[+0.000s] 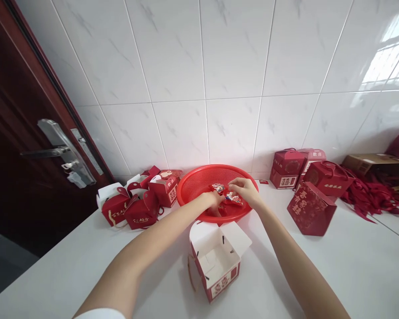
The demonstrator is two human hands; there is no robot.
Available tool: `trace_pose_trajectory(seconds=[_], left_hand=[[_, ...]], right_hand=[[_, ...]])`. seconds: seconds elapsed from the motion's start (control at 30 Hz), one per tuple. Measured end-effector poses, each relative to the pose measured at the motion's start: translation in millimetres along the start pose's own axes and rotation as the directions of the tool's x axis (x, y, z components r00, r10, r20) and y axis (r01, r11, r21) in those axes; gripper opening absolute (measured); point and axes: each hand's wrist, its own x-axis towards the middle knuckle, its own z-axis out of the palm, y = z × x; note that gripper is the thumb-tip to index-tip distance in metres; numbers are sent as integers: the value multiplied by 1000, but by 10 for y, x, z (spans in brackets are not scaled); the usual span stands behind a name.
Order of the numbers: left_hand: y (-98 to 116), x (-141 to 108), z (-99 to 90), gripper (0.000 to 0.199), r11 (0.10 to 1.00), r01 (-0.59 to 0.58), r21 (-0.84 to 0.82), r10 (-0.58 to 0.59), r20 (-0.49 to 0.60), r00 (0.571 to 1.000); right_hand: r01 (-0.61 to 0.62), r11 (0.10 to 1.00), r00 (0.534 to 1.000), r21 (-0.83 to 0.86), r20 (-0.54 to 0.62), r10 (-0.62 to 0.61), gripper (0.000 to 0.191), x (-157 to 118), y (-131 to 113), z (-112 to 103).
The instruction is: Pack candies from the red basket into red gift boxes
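Note:
My left hand (214, 204) reaches into a red plastic basket (190, 179), its fingers bent around the near edge of small red printed packets. My right hand (246, 190) comes in from the right, thumb and fingers curled together at the top of a red packet (234, 199) with a colourful picture. Another such packet (217, 188) lies just behind my left hand. In front of the basket stands an uncovered red-and-white gift box (216, 261), its flaps spread and a cord handle hanging at its left side. Its white inside shows no contents.
Several red gift boxes (141, 212) stand left of the basket, some with raised flaps. More closed boxes (314, 208) stand at the right, beside red ribbons (369, 190) and a cardboard box (375, 159). A tiled wall (232, 128) rises behind; a dark door (16, 133) is at left.

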Motion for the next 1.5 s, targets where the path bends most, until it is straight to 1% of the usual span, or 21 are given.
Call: trace_pose_trajectory(seconds=[0.1,0.2,0.27,0.37,0.43,0.5,0.57,0.63,0.7,0.77,0.9,0.93,1.0,1.07,1.17,1.23,1.3,1.4,1.47,1.5], left_hand=[[-90,88,-60,40,998,65,3,-65,-40,997],[-182,90,-106,35,991,130,-27,-133,-149,980],[-232,90,-111,32,983,168,-69,-180,-214,960],[-317,136,-105,26,965,213,-153,-251,-305,919],[-397,187,-100,24,946,246,-210,-306,-337,890],[-493,233,-90,27,923,287,-255,-363,-335,870],[-584,261,-72,31,902,325,-282,-406,-308,860],[-645,271,-48,32,894,337,-295,-417,-274,867],[-663,270,-26,34,901,317,-298,-392,-243,887],[-640,269,-4,44,915,278,-294,-347,-214,913],[-525,282,49,88,944,208,-255,-244,-119,962],[-492,285,64,95,952,194,-238,-221,-88,971],[-432,288,90,99,965,169,-202,-181,-42,983],[-379,275,106,96,975,147,-166,-154,-30,988],[-310,227,109,83,984,131,-120,-140,-70,988],[-264,179,107,74,986,135,-95,-145,-116,983],[-214,122,112,69,987,143,-78,-155,-171,973],[-130,21,151,76,986,156,-67,-168,-279,945],[-70,-46,199,82,985,159,-59,-170,-353,920],[-42,-74,228,82,986,159,-56,-168,-389,906]], right_hand=[[-35,999,999,-11,22,36,8,-34,19,-11],[-66,998,997,-12,40,67,8,-47,14,7],[-79,997,997,-9,20,79,8,-47,4,19],[-78,997,996,-1,-43,78,9,-48,-10,22],[-71,998,995,0,-75,70,10,-51,-15,19],[-63,998,994,0,-95,63,11,-54,-19,18],[-58,998,993,3,-107,58,12,-54,-20,18],[-52,999,992,8,-118,53,14,-48,-14,20],[-47,999,988,15,-146,49,17,-34,3,22],[-45,999,980,21,-194,48,22,-16,29,25],[-49,999,964,-16,-262,43,30,1,78,29],[-53,998,963,-40,-265,41,30,-1,84,30],[-71,992,966,-106,-255,41,29,-13,88,33],[-102,976,972,-190,-227,58,27,-29,85,42],[-150,929,983,-338,-151,104,23,-54,75,71],[-160,885,987,-437,-89,135,22,-76,71,97],[-159,836,986,-526,-41,162,23,-106,67,128],[-149,764,981,-627,0,192,30,-166,58,185],[-137,729,979,-670,19,201,38,-209,55,233],[-129,717,980,-685,24,199,42,-229,55,258]])
